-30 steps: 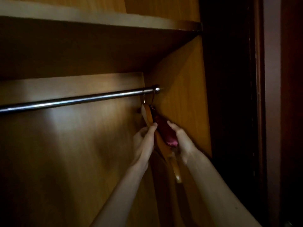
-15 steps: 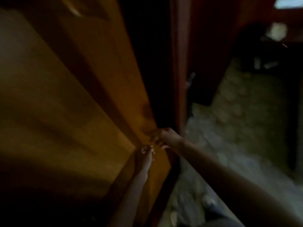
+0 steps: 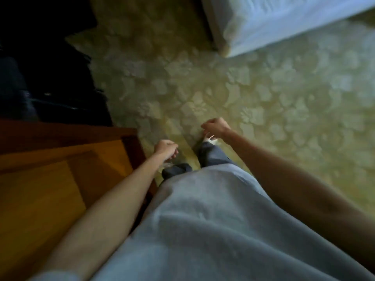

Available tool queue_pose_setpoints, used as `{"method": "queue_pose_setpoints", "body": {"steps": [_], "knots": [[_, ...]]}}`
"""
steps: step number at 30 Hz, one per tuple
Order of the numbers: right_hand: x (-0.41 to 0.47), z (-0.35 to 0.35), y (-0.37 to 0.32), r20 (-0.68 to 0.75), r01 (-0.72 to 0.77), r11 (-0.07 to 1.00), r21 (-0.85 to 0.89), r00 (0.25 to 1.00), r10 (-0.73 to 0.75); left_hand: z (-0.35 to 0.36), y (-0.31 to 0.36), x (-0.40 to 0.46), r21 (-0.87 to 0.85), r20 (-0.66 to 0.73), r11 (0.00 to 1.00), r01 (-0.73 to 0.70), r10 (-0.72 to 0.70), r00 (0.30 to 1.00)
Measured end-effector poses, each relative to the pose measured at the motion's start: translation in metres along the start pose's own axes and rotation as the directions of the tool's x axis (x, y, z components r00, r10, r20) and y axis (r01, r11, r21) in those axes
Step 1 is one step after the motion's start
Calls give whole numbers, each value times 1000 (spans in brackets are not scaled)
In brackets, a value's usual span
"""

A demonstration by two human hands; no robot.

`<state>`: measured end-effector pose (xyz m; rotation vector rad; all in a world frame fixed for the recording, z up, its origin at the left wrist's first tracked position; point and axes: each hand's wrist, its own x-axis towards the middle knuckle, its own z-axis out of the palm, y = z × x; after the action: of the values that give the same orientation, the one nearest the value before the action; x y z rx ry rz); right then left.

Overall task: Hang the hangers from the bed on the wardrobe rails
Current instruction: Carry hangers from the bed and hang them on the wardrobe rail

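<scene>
I look down at the floor. My left hand (image 3: 165, 149) hangs in front of me with its fingers curled loosely and nothing in it. My right hand (image 3: 215, 126) is also curled and holds nothing. The corner of the bed (image 3: 284, 19), covered in a pale blue sheet, shows at the top right; no hanger is visible on the part in view. The wardrobe (image 3: 50, 179), orange-brown wood, fills the lower left beside my left arm. Its rail and the hung hangers are out of view.
A patterned yellowish carpet (image 3: 263, 98) covers the floor between me and the bed. A dark mass of things (image 3: 50, 78) lies at the upper left beyond the wardrobe. My grey shirt and legs fill the bottom of the view.
Both hands let go of the wooden hanger on the rail and dropped away from the wardrobe. My view swung from the wardrobe interior round and down to the carpet and the bed corner.
</scene>
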<state>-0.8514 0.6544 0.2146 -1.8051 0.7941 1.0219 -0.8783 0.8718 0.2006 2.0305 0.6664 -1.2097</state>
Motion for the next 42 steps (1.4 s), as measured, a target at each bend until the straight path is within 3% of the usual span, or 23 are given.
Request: {"method": "queue_pose_setpoints", "body": {"steps": [2, 6, 9, 13, 17, 20, 27, 32, 36, 42], "knots": [[5, -48, 59, -72, -127, 985, 118, 988, 136, 36, 57, 6, 121, 76, 992, -23, 14, 997], [-7, -119, 162, -160, -272, 873, 405, 919, 360, 116, 196, 21, 301, 248, 921, -247, 174, 953], [-15, -150, 213, -149, -313, 748, 586, 865, 479, 174, 291, 21, 363, 329, 832, -420, 307, 893], [-5, -182, 232, -91, -309, 603, 735, 837, 540, 209, 373, 20, 423, 389, 748, -511, 360, 848], [24, -233, 202, -99, -244, 575, 781, 861, 499, 205, 411, 43, 494, 374, 711, -501, 346, 860], [59, -291, 161, -147, -156, 621, 768, 902, 407, 184, 429, 73, 532, 304, 725, -437, 318, 898], [160, -475, 55, -240, -20, 785, 619, 947, 213, 134, 496, 153, 495, 59, 859, -132, 119, 991], [179, -598, 15, -263, 5, 843, 537, 951, 162, 131, 576, 180, 454, -24, 891, 34, -25, 999], [187, -679, 24, -313, -19, 843, 537, 924, 220, 183, 687, 191, 468, 54, 883, -45, 22, 998], [192, -747, 97, -246, -184, 713, 677, 856, 455, 300, 873, 181, 412, 288, 844, -343, 236, 928]]}}
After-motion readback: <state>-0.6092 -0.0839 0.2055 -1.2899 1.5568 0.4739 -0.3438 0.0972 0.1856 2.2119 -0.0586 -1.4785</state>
